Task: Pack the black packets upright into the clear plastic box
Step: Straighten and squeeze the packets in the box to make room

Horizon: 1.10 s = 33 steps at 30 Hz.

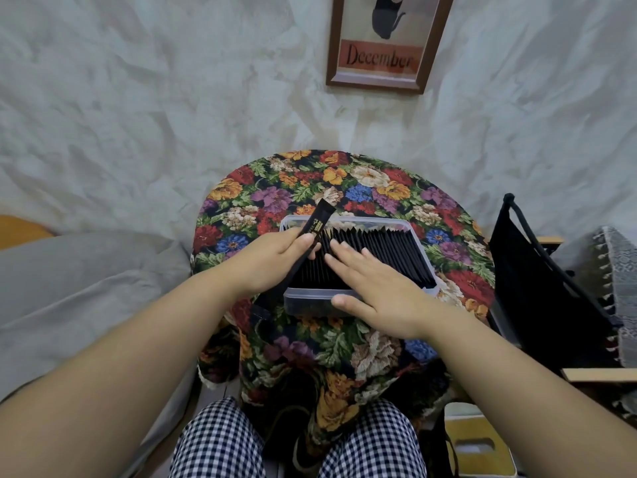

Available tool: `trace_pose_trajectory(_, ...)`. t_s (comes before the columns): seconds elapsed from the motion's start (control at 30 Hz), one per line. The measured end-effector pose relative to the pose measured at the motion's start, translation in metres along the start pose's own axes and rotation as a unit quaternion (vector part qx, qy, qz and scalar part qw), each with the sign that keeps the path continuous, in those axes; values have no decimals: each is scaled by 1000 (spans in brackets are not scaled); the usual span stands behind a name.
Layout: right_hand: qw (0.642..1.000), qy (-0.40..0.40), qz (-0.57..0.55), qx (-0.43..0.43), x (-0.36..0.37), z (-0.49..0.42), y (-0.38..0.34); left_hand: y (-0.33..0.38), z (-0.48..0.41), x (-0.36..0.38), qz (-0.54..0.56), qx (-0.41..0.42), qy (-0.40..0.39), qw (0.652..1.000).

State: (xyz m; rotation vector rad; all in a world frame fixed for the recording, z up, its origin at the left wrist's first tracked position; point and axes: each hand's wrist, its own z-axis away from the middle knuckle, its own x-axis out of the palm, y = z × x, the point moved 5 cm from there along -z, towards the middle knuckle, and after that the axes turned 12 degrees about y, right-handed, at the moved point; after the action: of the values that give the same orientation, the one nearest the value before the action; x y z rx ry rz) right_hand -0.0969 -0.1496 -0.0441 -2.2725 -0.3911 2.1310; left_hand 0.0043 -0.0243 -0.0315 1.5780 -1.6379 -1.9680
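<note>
A floral cloth covers the round table under a framed picture cut off at top; the clear box there holds upright packets, right hand flat on them, left hand pinching one loose packet.

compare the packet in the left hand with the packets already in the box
The held packet is gripped in the left hand, over the clear plastic box; the packed packets stand inside it. The held packet tilts diagonally, showing its face with gold print; the packed packets stand on edge in a tight row, with the right hand flat on them. Both are black and slim.
</note>
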Motion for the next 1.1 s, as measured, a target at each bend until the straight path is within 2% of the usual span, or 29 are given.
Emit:
trace_pose_trajectory(0.1, 998, 31, 19, 45, -4, -1, 12, 0, -1, 0, 21, -10, 1, 1000)
trace_pose_trajectory(0.27, 995, -12, 63, 82, 2, -2, 15, 3, -1, -1, 35, -12, -4, 999)
trace_pose_trajectory(0.37, 993, -17, 89, 76, 3, -3, 16, 5, -3, -2, 43, -16, 8, 999)
trace_pose_trajectory(0.5, 995, -8, 64, 80, 3, -3, 17, 10, -4, -2, 64, -21, 24, 997)
trace_pose_trajectory(0.63, 997, 19, 38, 68, 1, -3, 9, 10, -4, 3, 37, -10, 4, 999)
trace_pose_trajectory(0.9, 997, -2, 69, 45, 7, -3, -2, 10, 1, 8, -52, 5, -42, 998)
trace_pose_trajectory(1.1, 997, -1, 69, 35, 8, -4, -3, 9, 1, 7, -27, 1, -20, 999)
